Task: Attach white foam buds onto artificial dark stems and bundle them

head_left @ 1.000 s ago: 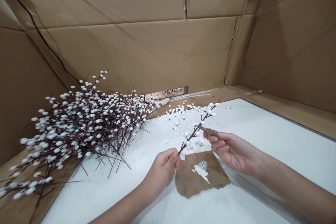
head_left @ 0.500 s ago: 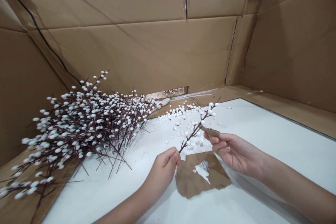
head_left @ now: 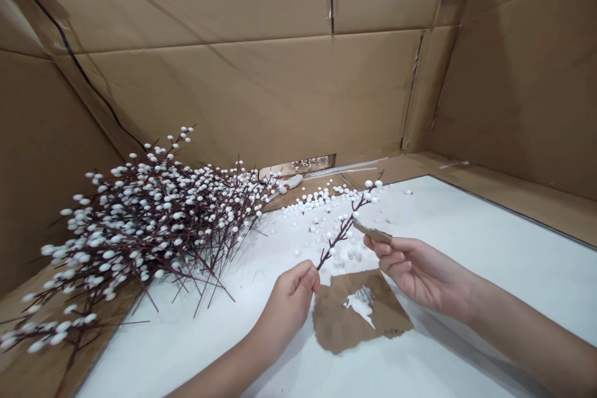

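Grip check: left hand (head_left: 290, 306) is closed, fingertips pinching the lower end of a single pussy-willow-style branch (head_left: 347, 225) studded with white beads. Right hand (head_left: 420, 275) is clenched on a narrow cardboard strip (head_left: 373, 234), held between thumb and fingers. The branch rises from the left hand toward upper right, held clear above the white sheet (head_left: 471, 249). The strip's tip sits just beside the branch; contact cannot be confirmed.

Below both hands lies a torn cardboard scrap (head_left: 336, 326) bearing a white smear (head_left: 360, 306). Loose white foam balls (head_left: 321, 205) are scattered beyond the branch, at centre. A large heap of matching branches (head_left: 140, 230) occupies the left of the frame. Clear rods (head_left: 345, 171) lie against the far cardboard wall (head_left: 233, 93).
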Motion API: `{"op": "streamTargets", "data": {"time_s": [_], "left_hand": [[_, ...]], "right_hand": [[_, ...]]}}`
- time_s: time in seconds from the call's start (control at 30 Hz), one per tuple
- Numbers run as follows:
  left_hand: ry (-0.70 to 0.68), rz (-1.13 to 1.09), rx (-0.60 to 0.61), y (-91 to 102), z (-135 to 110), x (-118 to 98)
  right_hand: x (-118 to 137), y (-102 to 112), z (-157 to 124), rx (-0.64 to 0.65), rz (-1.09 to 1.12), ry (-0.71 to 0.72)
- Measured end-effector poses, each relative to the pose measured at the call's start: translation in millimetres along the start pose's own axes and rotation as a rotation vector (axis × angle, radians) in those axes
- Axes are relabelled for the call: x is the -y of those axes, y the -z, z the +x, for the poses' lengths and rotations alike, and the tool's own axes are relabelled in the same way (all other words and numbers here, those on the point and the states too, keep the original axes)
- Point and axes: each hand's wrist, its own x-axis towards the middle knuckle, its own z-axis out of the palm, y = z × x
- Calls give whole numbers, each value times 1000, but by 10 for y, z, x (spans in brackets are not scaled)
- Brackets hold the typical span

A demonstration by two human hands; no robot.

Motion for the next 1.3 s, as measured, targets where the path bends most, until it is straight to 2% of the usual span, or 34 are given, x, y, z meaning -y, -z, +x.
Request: {"op": "streamTargets", "data": {"time_s": [0.47,0.87,1.3], "left_hand": [[20,4,78,33,2,13],[9,42,12,-6,2,38],[20,48,17,0,16,53]], "right_hand": [[-5,-21,1,-1,-11,5],[-14,-20,9,-23,-39,18],[-22,-18,14,-14,-62,27]]}}
